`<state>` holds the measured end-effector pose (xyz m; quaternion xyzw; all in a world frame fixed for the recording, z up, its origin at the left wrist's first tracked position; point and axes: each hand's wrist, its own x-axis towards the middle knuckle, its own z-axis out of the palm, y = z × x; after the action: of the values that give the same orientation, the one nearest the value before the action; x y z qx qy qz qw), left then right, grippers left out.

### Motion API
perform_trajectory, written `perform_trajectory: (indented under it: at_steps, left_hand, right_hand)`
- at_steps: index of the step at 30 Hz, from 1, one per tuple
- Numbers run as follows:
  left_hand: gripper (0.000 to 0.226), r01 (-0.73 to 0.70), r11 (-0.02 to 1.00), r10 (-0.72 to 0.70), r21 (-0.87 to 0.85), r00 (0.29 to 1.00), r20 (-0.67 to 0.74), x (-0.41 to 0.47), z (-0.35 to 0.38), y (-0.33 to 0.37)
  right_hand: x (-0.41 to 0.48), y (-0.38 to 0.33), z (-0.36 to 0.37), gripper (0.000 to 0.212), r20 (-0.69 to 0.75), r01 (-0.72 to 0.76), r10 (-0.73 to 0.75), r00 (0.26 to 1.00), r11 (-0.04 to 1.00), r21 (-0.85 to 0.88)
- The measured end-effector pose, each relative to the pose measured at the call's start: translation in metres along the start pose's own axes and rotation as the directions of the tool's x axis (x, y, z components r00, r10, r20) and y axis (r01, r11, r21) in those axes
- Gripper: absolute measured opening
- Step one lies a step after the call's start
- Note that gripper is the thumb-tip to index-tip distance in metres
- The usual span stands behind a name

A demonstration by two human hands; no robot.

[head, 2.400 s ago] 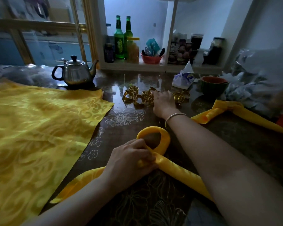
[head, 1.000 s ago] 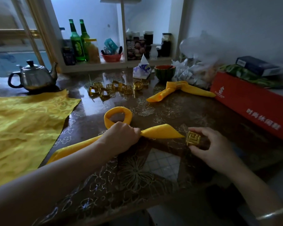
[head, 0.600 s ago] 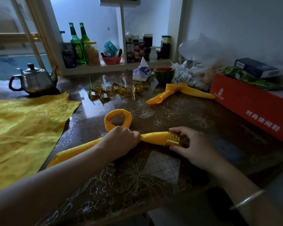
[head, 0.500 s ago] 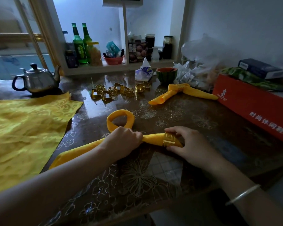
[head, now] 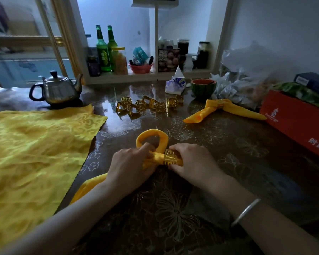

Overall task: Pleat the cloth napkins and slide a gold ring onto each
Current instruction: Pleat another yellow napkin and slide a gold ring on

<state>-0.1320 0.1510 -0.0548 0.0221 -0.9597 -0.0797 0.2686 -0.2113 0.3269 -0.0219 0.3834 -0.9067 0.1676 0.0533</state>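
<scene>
Red box [head: 293, 126], right edge of the table [head: 219, 144]: white Chinese characters on its front face read 时尚, and the frame edge cuts off the rest of the line. White logo [head: 272, 115] with a small line of print at the box's left end is too small to read. Dark packet [head: 168, 58] on the shelf [head: 155, 75] at the far edge has big white square-style characters, not legible. Green bottle [head: 102, 54] label and blue box [head: 313, 83] label behind the red box are blurred, unreadable.

The rolled yellow napkin [head: 152, 138] is lying curled in a loop, a fretted gold ring [head: 170, 159] sitting around its right tail.
</scene>
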Motion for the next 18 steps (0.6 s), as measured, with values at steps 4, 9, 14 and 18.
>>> perform_trajectory:
  at_steps: [4,9,14,18]
  left_hand:
    - [0.022,0.090,0.994,-0.092,-0.054,0.995,-0.037,-0.003,0.005,-0.005]
    - [0.029,0.119,0.992,-0.122,-0.032,0.988,-0.096,0.004,0.011,0.002]
    - [0.061,0.260,0.953,-0.276,-0.152,0.956,-0.096,0.015,0.022,0.003]
    - [0.069,0.292,0.951,-0.302,-0.099,0.947,-0.110,0.019,0.029,-0.007]
  right_hand:
    - [0.010,-0.006,0.012,0.050,0.023,-0.028,0.027,0.999,0.999,0.044]
    - [0.006,0.004,0.015,0.054,0.036,-0.025,0.018,0.999,0.977,0.210]
    - [0.009,0.009,0.016,0.050,0.069,-0.042,0.021,0.997,0.945,0.323]
    - [0.022,0.016,0.010,0.050,0.250,-0.183,0.070,0.966,0.867,0.463]
